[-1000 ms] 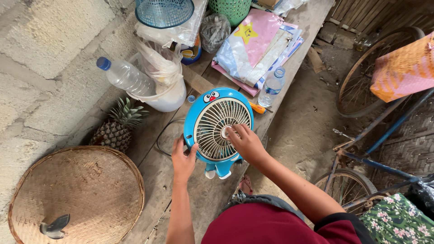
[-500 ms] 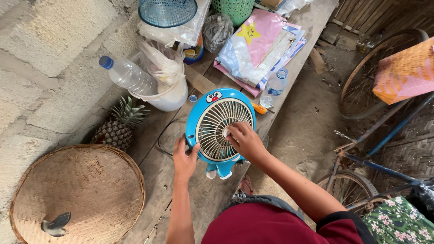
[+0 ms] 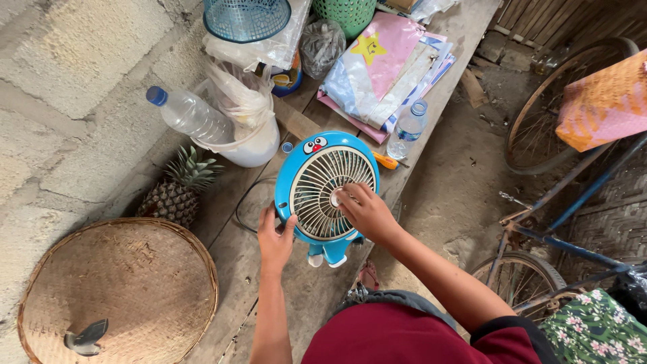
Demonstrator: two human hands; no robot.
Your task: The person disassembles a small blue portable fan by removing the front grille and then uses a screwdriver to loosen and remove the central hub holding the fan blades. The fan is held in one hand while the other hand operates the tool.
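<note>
A small blue cartoon-cat fan (image 3: 317, 168) with a white grille stands on the wooden bench (image 3: 229, 263). My left hand (image 3: 275, 237) grips the fan's left lower rim. The fingers of my right hand (image 3: 364, 212) rest on the centre hub of the grille. A black cable (image 3: 246, 202) curls from the fan across the planks.
A pineapple (image 3: 176, 192) and a round woven tray (image 3: 118, 290) lie at the left by the block wall. Behind the fan are a white bucket (image 3: 253, 145), two plastic bottles (image 3: 192, 114) (image 3: 408, 128), an orange-handled screwdriver (image 3: 385, 160) and stacked papers (image 3: 384, 67). A bicycle (image 3: 552, 229) stands at the right.
Both hands stay on the fan. The view has shifted slightly; my right fingers have settled on the grille's centre.
</note>
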